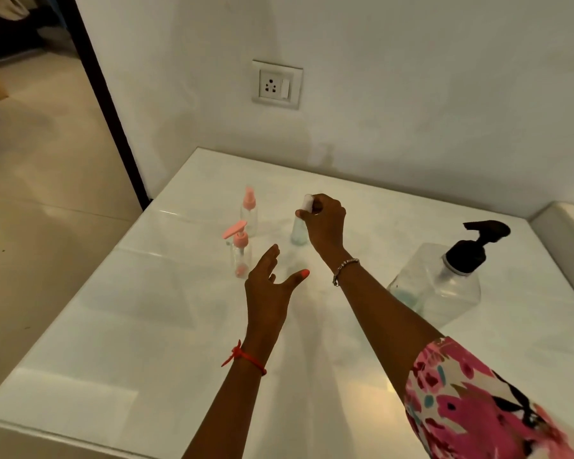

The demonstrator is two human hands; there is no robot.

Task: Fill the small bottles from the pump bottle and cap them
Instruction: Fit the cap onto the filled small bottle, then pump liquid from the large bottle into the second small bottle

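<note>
- The right hand (325, 223) is over a small bottle (298, 231) in the middle of the counter (146, 326). Its fingers (301, 213) are curled round a white cap (307, 203) at the top of that bottle and pinch it. The hand comes from above, likely to put the cap on and turn it tight.
- The small bottle stands straight up and has pale blue stuff inside. It looks filled, so capping is probably the step now.
- The left hand (269, 286) hovers near the bottle, a bit nearer and to the left. Its fingers (272, 256) are straight and spread, and they hold nothing. It may be waiting there to steady the bottle so it does not tip.
- Two more little bottles stand close together on the left. The spray bottle (249, 210) is farther and the pink pump bottle (241, 250) is nearer. Both have pink tops on. It is hard to tell how much is inside them.
- The big pump bottle (444, 283) with the black top stands on the right, well apart from the little ones and out of the way of the hands. It looks nearly empty, with a little blue at the bottom.
</note>
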